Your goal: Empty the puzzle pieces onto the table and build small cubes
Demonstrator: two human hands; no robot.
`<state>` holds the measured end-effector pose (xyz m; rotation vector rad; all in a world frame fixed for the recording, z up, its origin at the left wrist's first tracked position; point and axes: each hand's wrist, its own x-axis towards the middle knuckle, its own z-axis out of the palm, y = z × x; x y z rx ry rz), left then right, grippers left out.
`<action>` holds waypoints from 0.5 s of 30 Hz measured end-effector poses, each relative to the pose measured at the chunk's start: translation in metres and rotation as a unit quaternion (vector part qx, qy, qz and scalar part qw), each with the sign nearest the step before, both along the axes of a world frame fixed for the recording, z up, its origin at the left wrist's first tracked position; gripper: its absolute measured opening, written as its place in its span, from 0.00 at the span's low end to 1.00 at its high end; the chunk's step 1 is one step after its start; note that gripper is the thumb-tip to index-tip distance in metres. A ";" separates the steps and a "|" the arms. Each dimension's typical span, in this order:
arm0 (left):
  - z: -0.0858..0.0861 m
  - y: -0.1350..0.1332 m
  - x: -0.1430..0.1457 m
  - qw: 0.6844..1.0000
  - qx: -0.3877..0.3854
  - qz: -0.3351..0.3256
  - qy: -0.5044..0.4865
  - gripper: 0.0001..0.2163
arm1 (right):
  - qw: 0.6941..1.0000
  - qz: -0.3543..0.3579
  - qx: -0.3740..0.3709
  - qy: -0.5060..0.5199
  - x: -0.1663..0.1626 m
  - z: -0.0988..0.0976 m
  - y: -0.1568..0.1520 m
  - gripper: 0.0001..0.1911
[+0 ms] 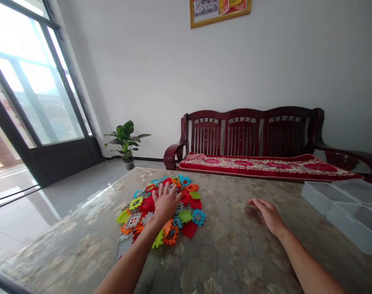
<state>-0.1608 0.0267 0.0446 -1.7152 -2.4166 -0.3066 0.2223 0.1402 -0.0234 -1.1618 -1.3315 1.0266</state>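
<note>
A heap of flat, coloured plastic interlocking tiles (186, 216) in red, orange, blue, green and grey lies on the left half of a patterned table (229, 253). My left hand (165, 203) rests flat on top of the heap with its fingers spread, open. My right hand (267, 214) lies on the bare tabletop to the right of the heap, palm down, fingers stretched toward the left, holding nothing and not touching the tiles.
Clear plastic bins (351, 208) stand at the table's right edge. Behind the table is a dark red wooden bench (265, 134) with a red cushion. A potted plant (126, 143) stands by the wall, and a glass door (29, 102) is at the left.
</note>
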 end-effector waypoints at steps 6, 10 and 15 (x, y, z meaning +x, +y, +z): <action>-0.038 0.010 0.098 0.988 0.005 -0.153 0.037 0.29 | 0.998 0.007 0.029 -0.062 -0.007 0.008 -0.013 0.24; -0.045 0.014 0.096 0.986 -0.025 -0.154 0.064 0.27 | 0.994 0.014 0.051 -0.093 -0.010 0.008 -0.016 0.24; -0.046 0.016 0.077 0.983 -0.031 -0.149 0.099 0.25 | 0.995 0.004 0.052 -0.090 -0.008 0.004 -0.014 0.23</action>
